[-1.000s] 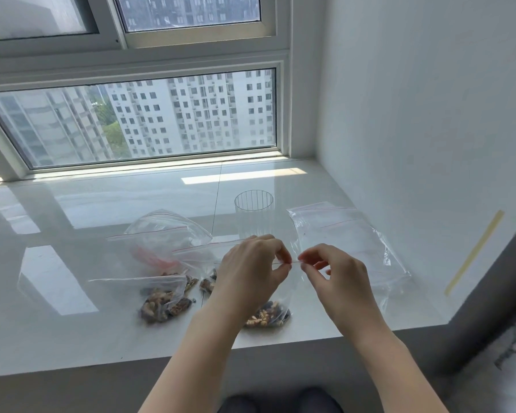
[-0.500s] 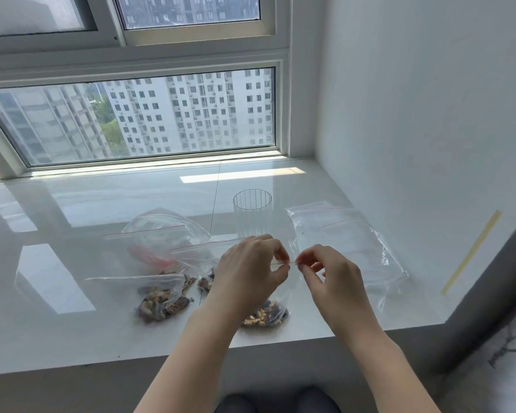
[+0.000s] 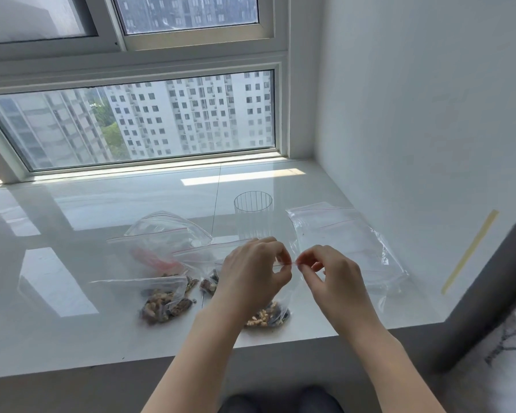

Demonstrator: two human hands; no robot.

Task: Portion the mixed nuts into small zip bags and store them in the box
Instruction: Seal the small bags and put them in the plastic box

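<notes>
A small clear zip bag of mixed nuts (image 3: 270, 315) stands near the front edge of the white sill, its nuts showing below my wrists. My left hand (image 3: 255, 274) and my right hand (image 3: 329, 271) both pinch its red zip strip, fingertips almost meeting at the top. Left of it lies another filled nut bag (image 3: 164, 302), and a third bag of nuts (image 3: 209, 283) is partly hidden behind my left hand. A larger clear zip bag (image 3: 164, 242) with something red inside lies behind them.
A clear ribbed glass (image 3: 253, 214) stands behind my hands. A pile of empty zip bags (image 3: 346, 242) lies on the right, near the white wall. The window frame closes the back of the sill (image 3: 72, 323). A strip of yellow tape (image 3: 471, 250) is stuck on the wall.
</notes>
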